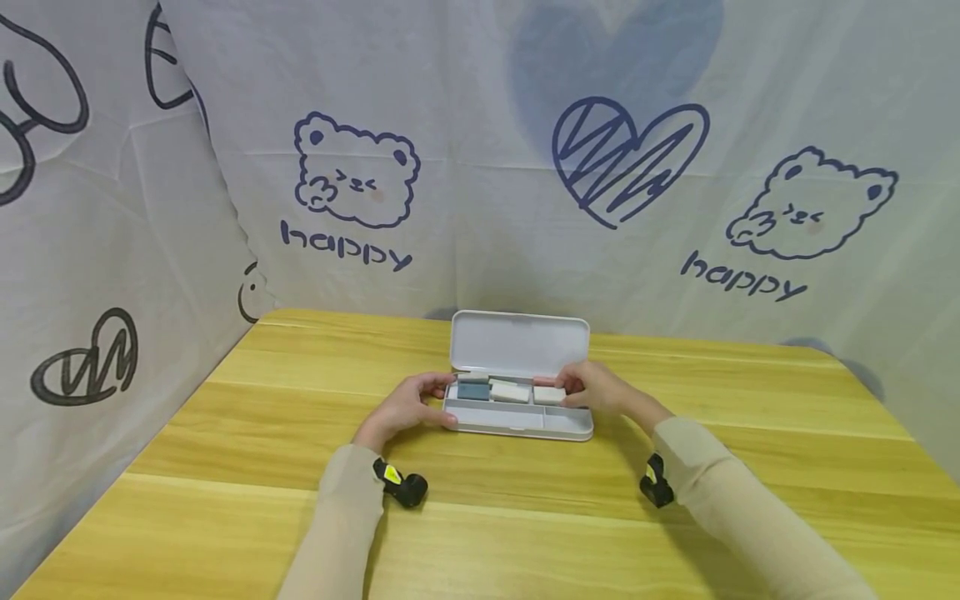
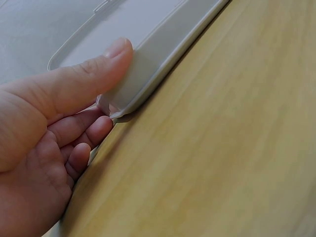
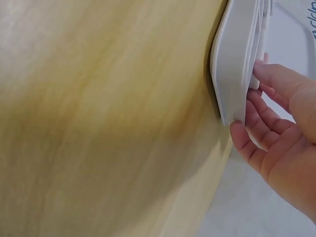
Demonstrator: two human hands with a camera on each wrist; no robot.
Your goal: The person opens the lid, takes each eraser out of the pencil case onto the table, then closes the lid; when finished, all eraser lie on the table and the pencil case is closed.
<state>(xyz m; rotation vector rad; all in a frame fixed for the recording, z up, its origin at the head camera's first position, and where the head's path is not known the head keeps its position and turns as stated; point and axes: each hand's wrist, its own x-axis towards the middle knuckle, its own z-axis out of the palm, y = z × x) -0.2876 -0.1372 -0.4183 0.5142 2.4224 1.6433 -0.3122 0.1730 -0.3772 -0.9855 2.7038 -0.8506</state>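
A white pencil case point(image 1: 517, 432) lies on the table with its lid point(image 1: 520, 343) raised at the back. My left hand point(image 1: 405, 410) grips the case's left end, thumb over the front wall and fingers curled round the corner. At the right end, my right hand point(image 1: 596, 388) pinches a white eraser point(image 1: 550, 396) between thumb and fingers, its little finger touching the case's end wall. Left of that eraser sit another white eraser point(image 1: 509, 392) and a blue-grey block point(image 1: 473, 391), side by side in the back compartment. A pink piece point(image 1: 543, 381) shows behind, partly hidden by the right hand.
The case's front compartment point(image 1: 495, 415) has a low divider near its right side. Under everything is a wood-grain table point(image 1: 480, 533). A printed cloth point(image 1: 480, 250) hangs along the table's back edge, and another stretch covers the left side.
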